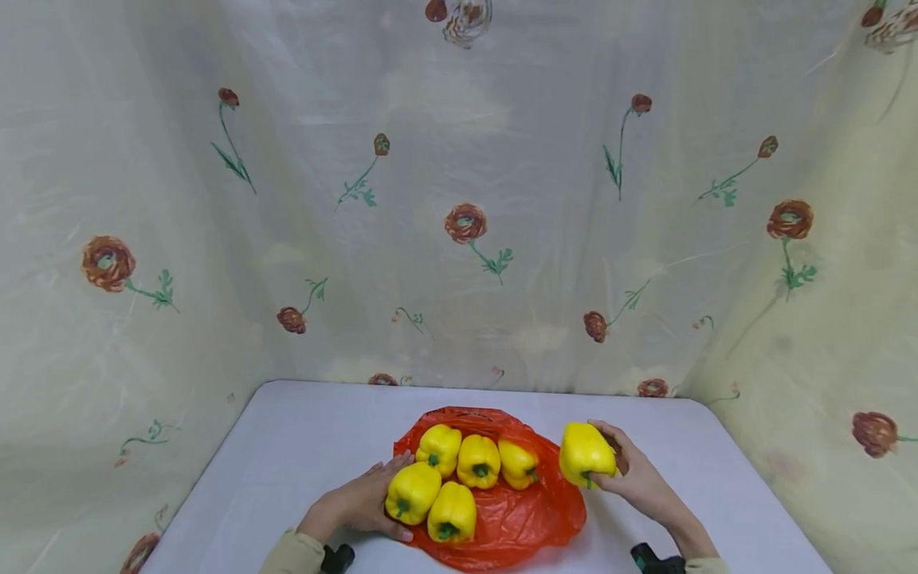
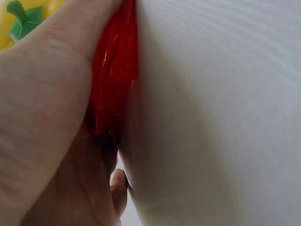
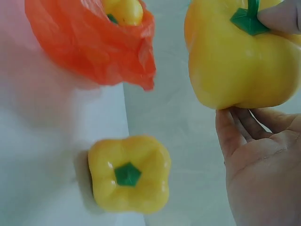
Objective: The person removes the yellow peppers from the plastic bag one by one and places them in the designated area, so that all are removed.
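A red plastic bag (image 1: pixel 512 518) lies spread on the white table with several yellow bell peppers (image 1: pixel 478 461) in it, their green stems facing me. My left hand (image 1: pixel 362 498) holds the bag's left side, thumb in front and fingers behind, beside the nearest pepper. In the left wrist view, red plastic (image 2: pixel 115 70) shows against that hand, whose fingertips are partly hidden. Right of the bag, my right hand (image 1: pixel 638 476) grips another yellow bell pepper (image 1: pixel 584 453), raised above the table. In the right wrist view, its thumb lies by the stem and its fingers are at the opposite end.
One more yellow bell pepper (image 3: pixel 129 174) stands on the table in the right wrist view, apart from the bag; I cannot make it out in the head view. A flower-printed curtain (image 1: pixel 430 263) surrounds the white table (image 1: pixel 323 422) behind and at both sides.
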A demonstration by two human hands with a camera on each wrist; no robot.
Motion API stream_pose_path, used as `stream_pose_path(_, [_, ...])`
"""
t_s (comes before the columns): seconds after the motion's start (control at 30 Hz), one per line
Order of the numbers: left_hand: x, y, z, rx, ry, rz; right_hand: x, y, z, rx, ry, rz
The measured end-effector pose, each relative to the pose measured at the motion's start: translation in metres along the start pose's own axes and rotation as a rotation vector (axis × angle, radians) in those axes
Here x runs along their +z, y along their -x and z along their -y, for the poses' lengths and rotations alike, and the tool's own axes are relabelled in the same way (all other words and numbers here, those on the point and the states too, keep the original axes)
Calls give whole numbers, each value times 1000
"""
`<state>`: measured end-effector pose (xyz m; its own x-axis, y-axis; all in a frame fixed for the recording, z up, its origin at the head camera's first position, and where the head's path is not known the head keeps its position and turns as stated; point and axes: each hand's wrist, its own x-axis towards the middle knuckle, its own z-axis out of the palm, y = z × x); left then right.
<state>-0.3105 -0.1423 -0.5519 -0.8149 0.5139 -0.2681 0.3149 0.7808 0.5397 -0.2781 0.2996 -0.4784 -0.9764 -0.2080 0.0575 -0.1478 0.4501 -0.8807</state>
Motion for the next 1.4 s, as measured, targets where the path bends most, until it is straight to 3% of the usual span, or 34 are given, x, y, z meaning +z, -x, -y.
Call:
stream_pose_path(0.4, [1,-1,2,-3,13,-2,-30,-4,-21,-84,7,-44])
stream_pose_path(0.7, [-1,-1,3,2,16,1,-47,-7,-39,-20,49,-81])
stream_pose_path(0.93, [0,0,3,-1,20,6,-58,-8,-51,7,21,-101])
stream_pose_path(1.2, [0,0,2,8,17,-4,-64,-9,-63,100,79,-111])
stream_pose_path(1.4, [0,0,2,14,9,-7,-67,-10,-70,155,65,-115])
